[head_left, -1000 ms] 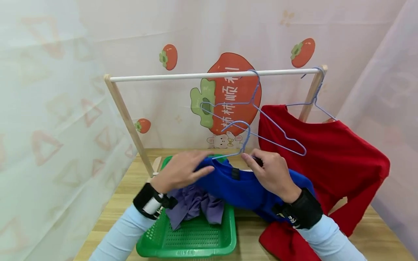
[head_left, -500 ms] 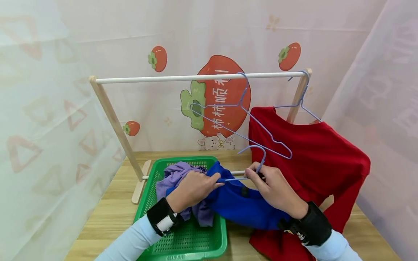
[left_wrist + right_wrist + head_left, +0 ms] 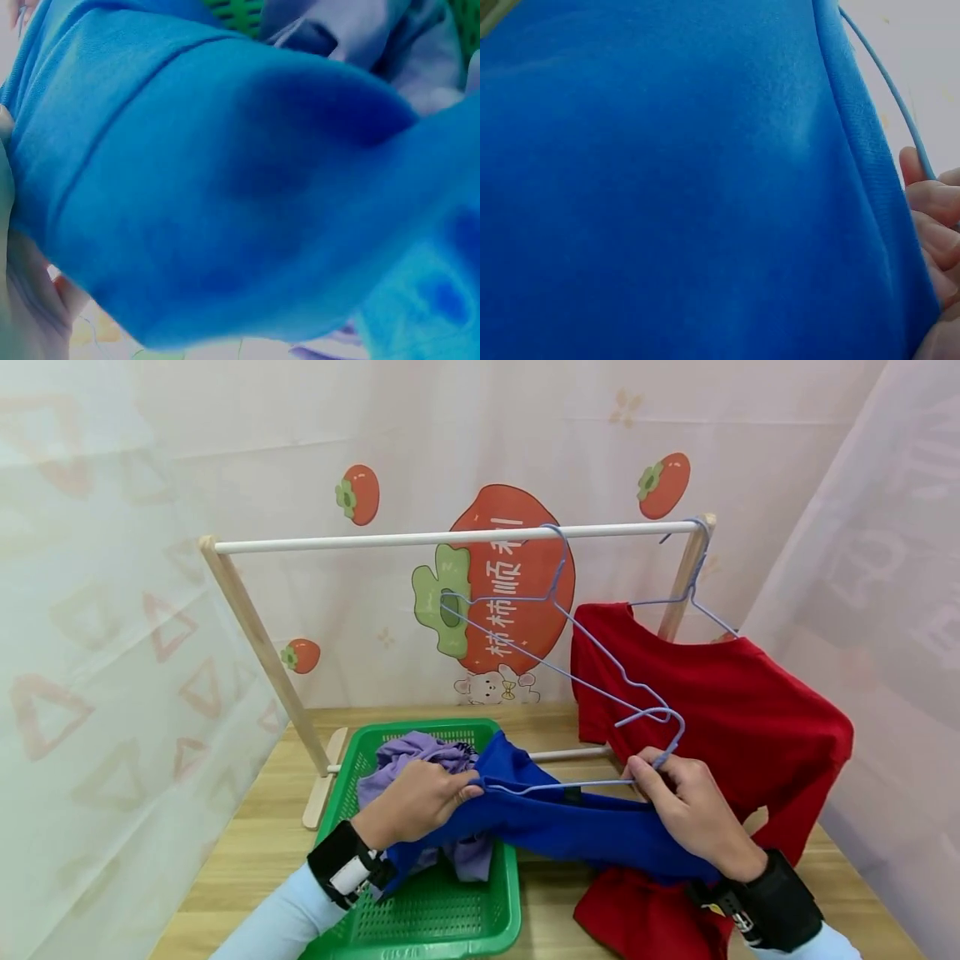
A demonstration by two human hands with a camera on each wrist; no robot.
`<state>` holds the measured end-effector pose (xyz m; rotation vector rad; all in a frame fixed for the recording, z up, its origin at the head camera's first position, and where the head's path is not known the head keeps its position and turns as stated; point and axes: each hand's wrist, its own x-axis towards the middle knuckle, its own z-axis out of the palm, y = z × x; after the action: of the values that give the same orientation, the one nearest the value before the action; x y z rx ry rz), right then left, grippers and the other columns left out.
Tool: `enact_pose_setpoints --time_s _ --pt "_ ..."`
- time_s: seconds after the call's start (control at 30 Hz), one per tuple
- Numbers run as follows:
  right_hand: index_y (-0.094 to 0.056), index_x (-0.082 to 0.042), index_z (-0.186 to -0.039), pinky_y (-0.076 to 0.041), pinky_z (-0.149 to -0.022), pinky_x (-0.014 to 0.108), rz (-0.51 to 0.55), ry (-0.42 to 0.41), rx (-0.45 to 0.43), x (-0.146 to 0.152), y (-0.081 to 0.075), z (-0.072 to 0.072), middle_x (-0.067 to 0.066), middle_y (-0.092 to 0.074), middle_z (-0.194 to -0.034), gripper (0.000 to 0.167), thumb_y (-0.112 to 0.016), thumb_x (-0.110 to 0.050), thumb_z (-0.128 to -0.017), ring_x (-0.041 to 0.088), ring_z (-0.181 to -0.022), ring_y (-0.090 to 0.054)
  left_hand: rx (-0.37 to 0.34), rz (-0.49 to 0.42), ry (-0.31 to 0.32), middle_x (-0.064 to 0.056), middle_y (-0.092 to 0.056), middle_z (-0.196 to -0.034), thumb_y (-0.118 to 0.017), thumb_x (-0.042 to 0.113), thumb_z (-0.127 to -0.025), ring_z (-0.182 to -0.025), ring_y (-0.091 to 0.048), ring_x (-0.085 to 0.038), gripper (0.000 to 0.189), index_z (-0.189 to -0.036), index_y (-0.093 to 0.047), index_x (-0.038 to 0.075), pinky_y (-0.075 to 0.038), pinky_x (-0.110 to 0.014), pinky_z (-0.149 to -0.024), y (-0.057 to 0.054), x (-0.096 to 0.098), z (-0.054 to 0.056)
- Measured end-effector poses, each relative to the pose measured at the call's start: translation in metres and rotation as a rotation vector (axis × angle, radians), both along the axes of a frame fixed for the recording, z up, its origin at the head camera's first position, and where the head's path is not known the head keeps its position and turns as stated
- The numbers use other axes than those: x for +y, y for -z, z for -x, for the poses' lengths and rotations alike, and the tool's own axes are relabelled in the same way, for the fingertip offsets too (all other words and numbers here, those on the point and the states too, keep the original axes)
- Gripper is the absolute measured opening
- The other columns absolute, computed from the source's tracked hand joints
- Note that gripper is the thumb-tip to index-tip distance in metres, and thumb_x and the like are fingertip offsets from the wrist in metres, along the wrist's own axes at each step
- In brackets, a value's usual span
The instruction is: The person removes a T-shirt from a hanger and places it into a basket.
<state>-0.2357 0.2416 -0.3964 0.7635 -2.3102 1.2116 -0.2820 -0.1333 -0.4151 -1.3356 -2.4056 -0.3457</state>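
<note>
A blue long-sleeved top (image 3: 555,818) hangs stretched between the two hands, its neckline uppermost. My left hand (image 3: 412,802) pinches its left shoulder beside the neckline, right where one end of a light-blue wire hanger (image 3: 540,787) enters the cloth. My right hand (image 3: 693,806) grips that hanger just below its hook, which rises above the thumb. In the left wrist view, blue cloth (image 3: 187,172) fills most of the picture, with the hand at the left edge. The right wrist view has curled fingers (image 3: 934,232) at the neckline and hanger wire. The hanger's other end is hidden.
A white rail (image 3: 375,540) on wooden posts spans the back. From it hang a bare blue hanger (image 3: 600,643) and, at right, a red top (image 3: 712,710) on another hanger. A green basket (image 3: 510,910) with purple clothing (image 3: 420,747) stands on the wooden table (image 3: 232,860).
My left hand, earlier spread over the blue top, has closed on its shoulder and shifted slightly left. My right hand has moved right and down with the hanger, drawing the neckline taut.
</note>
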Motion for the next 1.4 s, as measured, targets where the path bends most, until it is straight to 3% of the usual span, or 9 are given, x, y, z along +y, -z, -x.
enact_pose_setpoints --time_s 0.13,0.37,0.6,0.83,1.13,1.4 --pt "-0.069 -0.017 -0.09 -0.039 -0.052 0.023 0.019 0.015 0.026 0.01 0.003 -0.005 -0.005 -0.049 -0.065 0.032 -0.052 0.004 -0.106 0.005 -0.054 -0.045 -0.077 -0.02 0.034 0.014 -0.022 -0.065 -0.053 0.023 -0.111 -0.05 -0.027 0.004 0.026 -0.085 -0.053 0.017 -0.019 -0.015 -0.053 0.004 -0.001 -0.001" --pt "-0.071 -0.012 -0.091 -0.036 -0.052 0.025 0.079 0.022 0.032 0.021 0.006 -0.011 -0.006 -0.04 -0.062 0.032 -0.051 0.008 -0.105 0.006 -0.051 -0.038 -0.185 -0.04 0.038 0.015 -0.025 -0.063 -0.051 0.023 -0.112 -0.05 -0.028 0.005 0.026 -0.088 -0.06 0.018 -0.025 -0.015 -0.054 0.006 -0.003 -0.003" --pt "-0.07 -0.007 -0.091 -0.038 -0.055 0.028 0.125 0.034 0.016 0.025 0.003 -0.011 -0.005 -0.045 -0.065 0.03 -0.048 0.008 -0.107 0.009 -0.054 -0.043 -0.333 -0.097 0.051 0.014 -0.025 -0.066 -0.049 0.022 -0.113 -0.054 -0.028 0.004 0.034 -0.08 -0.05 0.019 -0.026 -0.016 -0.059 0.001 0.009 0.001" --pt "-0.069 -0.007 -0.093 -0.037 -0.052 0.028 0.149 0.049 0.015 0.025 0.001 -0.01 -0.003 -0.046 -0.066 0.029 -0.047 0.007 -0.107 0.01 -0.053 -0.042 -0.363 -0.16 0.031 0.014 -0.026 -0.069 -0.051 0.017 -0.112 -0.06 -0.031 0.003 0.032 -0.079 -0.049 0.017 -0.03 -0.018 -0.064 -0.002 0.013 0.003" --pt "-0.068 -0.001 -0.09 -0.035 -0.052 0.028 0.251 0.063 0.029 0.022 0.01 -0.013 -0.003 -0.048 -0.067 0.03 -0.045 0.006 -0.108 0.01 -0.052 -0.04 -0.386 -0.221 0.078 0.015 -0.025 -0.069 -0.051 0.014 -0.111 -0.057 -0.026 0.005 0.036 -0.076 -0.047 0.016 -0.028 -0.017 -0.065 -0.001 0.018 -0.007" --pt "-0.067 0.003 -0.089 -0.038 -0.052 0.028 0.339 0.185 0.011 0.016 0.016 -0.013 -0.002 -0.052 -0.069 0.031 -0.045 -0.002 -0.111 0.012 -0.057 -0.045 -0.439 -0.336 -0.02 0.013 -0.03 -0.067 -0.046 0.016 -0.114 -0.055 -0.034 0.001 0.038 -0.075 -0.048 0.013 -0.027 -0.017 -0.057 -0.005 0.036 -0.008"
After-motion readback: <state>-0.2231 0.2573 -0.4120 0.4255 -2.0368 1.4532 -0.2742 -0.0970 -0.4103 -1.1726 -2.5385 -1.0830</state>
